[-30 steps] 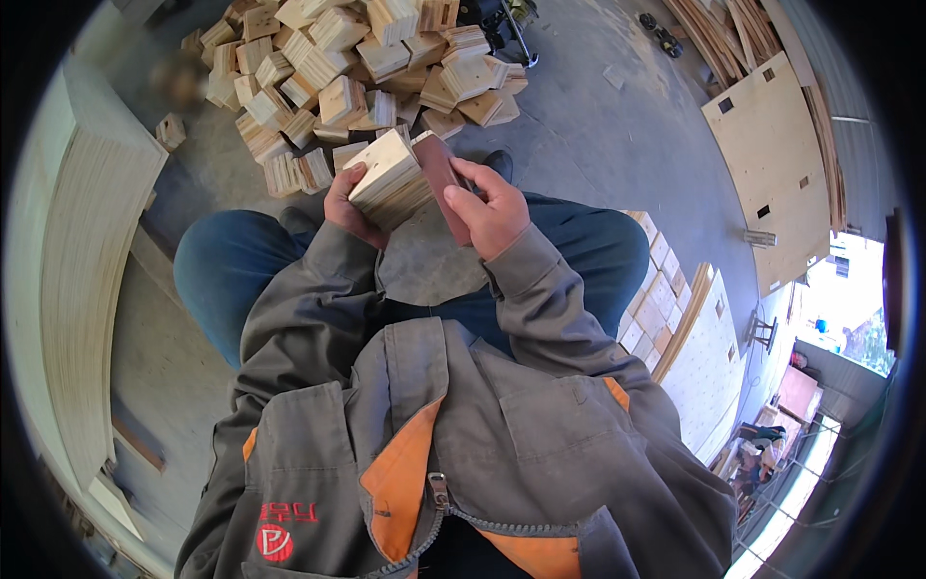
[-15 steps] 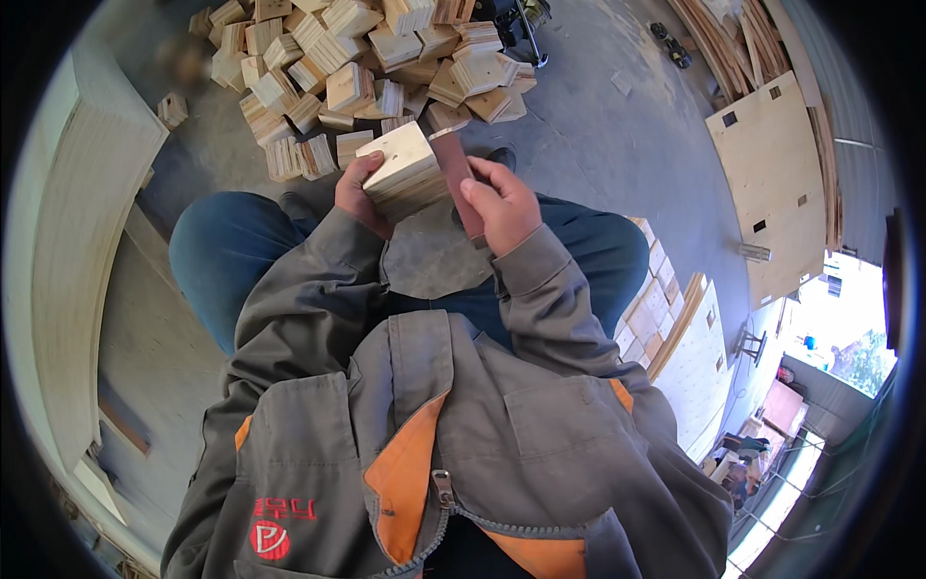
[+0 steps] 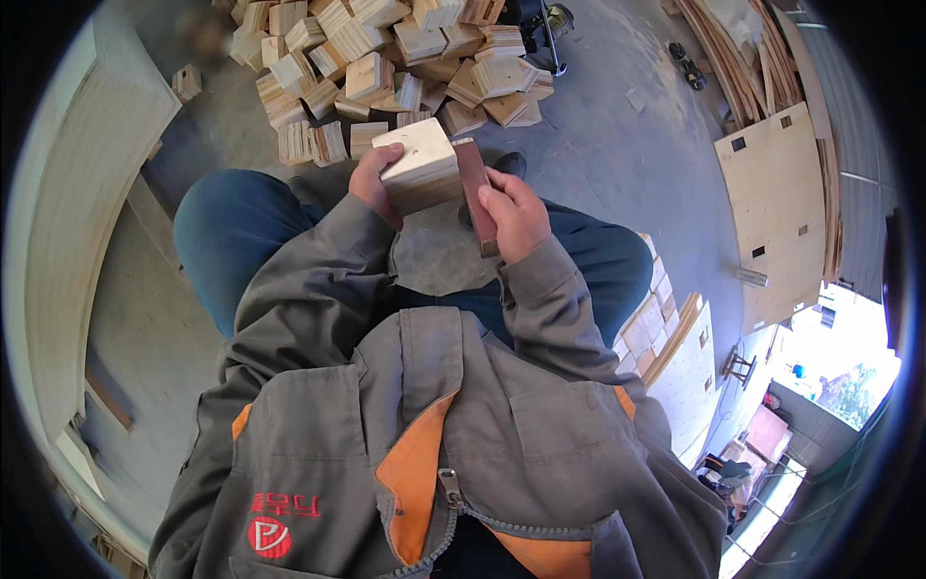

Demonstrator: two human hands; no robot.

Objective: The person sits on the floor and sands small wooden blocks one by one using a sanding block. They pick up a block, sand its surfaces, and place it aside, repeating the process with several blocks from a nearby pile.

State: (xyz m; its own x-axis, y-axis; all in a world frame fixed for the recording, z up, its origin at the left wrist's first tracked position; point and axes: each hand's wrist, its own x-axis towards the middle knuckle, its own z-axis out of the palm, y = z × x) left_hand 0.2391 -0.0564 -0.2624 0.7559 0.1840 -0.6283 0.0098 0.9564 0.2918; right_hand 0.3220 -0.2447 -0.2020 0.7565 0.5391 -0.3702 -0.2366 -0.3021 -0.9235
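Note:
My left hand (image 3: 375, 183) grips a pale plywood block (image 3: 422, 151) by its left side, thumb over the top face. Small holes show in that face, and layered plies run along its near side. In my right hand (image 3: 518, 214) is a long, reddish-brown sanding block (image 3: 476, 200), pinched between thumb and fingers. It stands steeply against or very close to the plywood block's right end; whether they touch I cannot tell. Both hands are held above the floor between my bent knees.
Beyond my feet lies a heap of similar plywood blocks (image 3: 367, 79). A tall stack of sheets (image 3: 106, 145) stands at the left. More blocks are laid in rows (image 3: 644, 333) by my right knee, beside a plywood panel (image 3: 696, 372). Panels with square cutouts (image 3: 772, 203) lean at the right.
The sanding block has turned more upright and shifted slightly down against the plywood block's right end. The whole view has shifted a little; both hands keep their holds.

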